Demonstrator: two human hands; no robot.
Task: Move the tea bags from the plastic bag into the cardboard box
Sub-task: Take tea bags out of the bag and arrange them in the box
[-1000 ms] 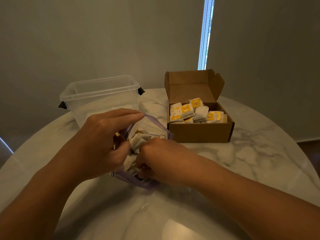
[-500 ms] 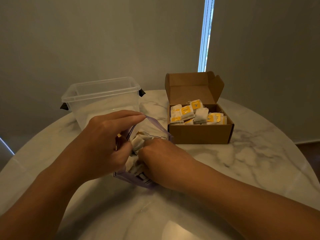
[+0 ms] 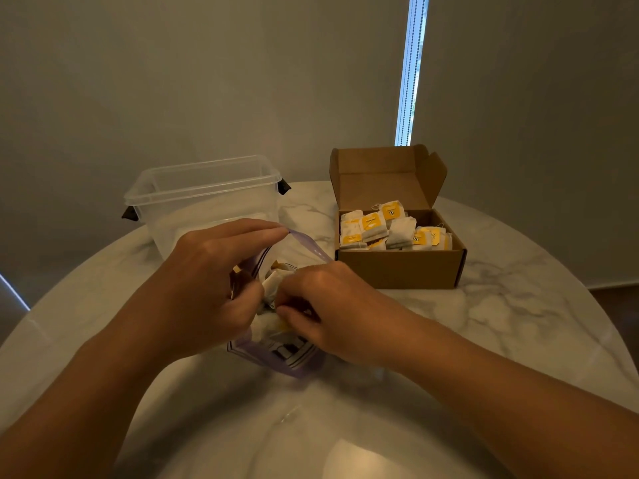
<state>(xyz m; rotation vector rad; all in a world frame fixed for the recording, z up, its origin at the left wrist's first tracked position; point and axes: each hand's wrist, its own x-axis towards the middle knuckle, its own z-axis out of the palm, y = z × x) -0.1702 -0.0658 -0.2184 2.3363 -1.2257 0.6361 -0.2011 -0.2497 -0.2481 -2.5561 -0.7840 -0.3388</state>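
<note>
A clear plastic bag (image 3: 304,244) with a purple zip edge lies on the marble table in front of me. My left hand (image 3: 211,281) holds its mouth wide, fingers stretched along the rim and thumb at the near edge. My right hand (image 3: 325,309) is inside the bag, its fingers curled around white tea bags (image 3: 273,283). The open cardboard box (image 3: 397,267) stands to the right behind the bag, lid up, with several white and yellow tea bags (image 3: 390,226) piled in it.
An open clear plastic tub (image 3: 204,188) with black clips stands at the back left, just behind my left hand. The round marble table (image 3: 518,305) curves away on both sides. A grey wall and a window slit lie behind.
My right hand has dug a little deeper into the bag and curled tighter on the tea bags. My left hand keeps the bag's mouth wide. The box has not moved.
</note>
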